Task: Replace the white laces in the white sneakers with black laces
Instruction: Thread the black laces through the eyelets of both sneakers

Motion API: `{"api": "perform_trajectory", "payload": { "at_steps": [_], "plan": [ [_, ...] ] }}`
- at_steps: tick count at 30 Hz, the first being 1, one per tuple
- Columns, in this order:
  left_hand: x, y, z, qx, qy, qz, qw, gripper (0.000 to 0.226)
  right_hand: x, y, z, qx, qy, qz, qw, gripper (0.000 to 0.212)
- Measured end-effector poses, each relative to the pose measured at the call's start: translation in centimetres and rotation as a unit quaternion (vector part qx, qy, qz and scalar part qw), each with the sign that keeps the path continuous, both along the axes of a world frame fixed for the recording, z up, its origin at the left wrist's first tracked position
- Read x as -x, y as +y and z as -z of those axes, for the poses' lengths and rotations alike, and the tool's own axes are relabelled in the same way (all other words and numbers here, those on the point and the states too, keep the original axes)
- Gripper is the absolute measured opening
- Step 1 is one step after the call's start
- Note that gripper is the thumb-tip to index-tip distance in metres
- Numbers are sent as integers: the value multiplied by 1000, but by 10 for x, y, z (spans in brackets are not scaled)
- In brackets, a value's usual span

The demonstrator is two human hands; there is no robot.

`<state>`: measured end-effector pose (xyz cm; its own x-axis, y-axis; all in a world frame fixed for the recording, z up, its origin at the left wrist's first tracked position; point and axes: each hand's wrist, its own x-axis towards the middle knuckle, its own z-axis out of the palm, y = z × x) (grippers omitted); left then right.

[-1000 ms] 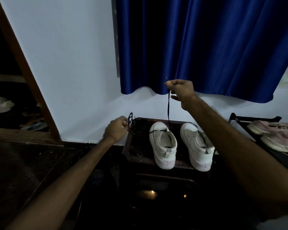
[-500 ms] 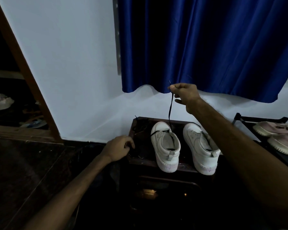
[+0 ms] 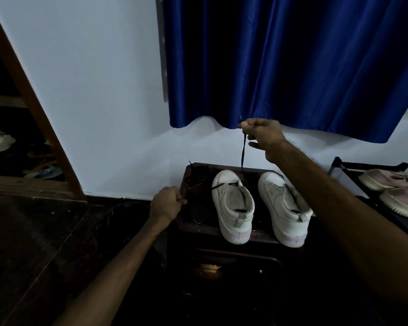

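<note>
Sneakers (image 3: 233,203), two white leather, sitting on dark wooden stand (image 3: 198,228), right hand (image 3: 264,135) pinching one thin black lace (image 3: 243,149), left hand (image 3: 166,203) gripping its tail at left edge.

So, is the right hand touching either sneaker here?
No, the right hand is up above the white sneakers, pinching the top of a black lace that runs down to one of them.

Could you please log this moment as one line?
right hand: pinches black lace above white sneaker | left hand: curled by table, grip unclear
</note>
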<state>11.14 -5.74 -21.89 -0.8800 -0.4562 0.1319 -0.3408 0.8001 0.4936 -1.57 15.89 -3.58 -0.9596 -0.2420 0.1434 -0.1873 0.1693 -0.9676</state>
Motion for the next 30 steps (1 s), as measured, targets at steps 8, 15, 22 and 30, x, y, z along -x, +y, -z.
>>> {"api": "perform_trajectory", "payload": {
  "at_steps": [8,15,22,30],
  "plan": [
    [-9,-13,-1,-98,47,11,994,8,0,-2,2,11,-11,-3,1000,10],
    [-18,-10,3,-36,59,106,992,8,1,-2,4,2,-3,-2,1000,9],
    [-11,-16,-34,-66,107,-6,992,10,-2,1,2,11,-4,-3,1000,7],
    [17,19,-229,-459,187,69,866,10,-7,-5,-40,106,57,-8,993,13]
  ]
}}
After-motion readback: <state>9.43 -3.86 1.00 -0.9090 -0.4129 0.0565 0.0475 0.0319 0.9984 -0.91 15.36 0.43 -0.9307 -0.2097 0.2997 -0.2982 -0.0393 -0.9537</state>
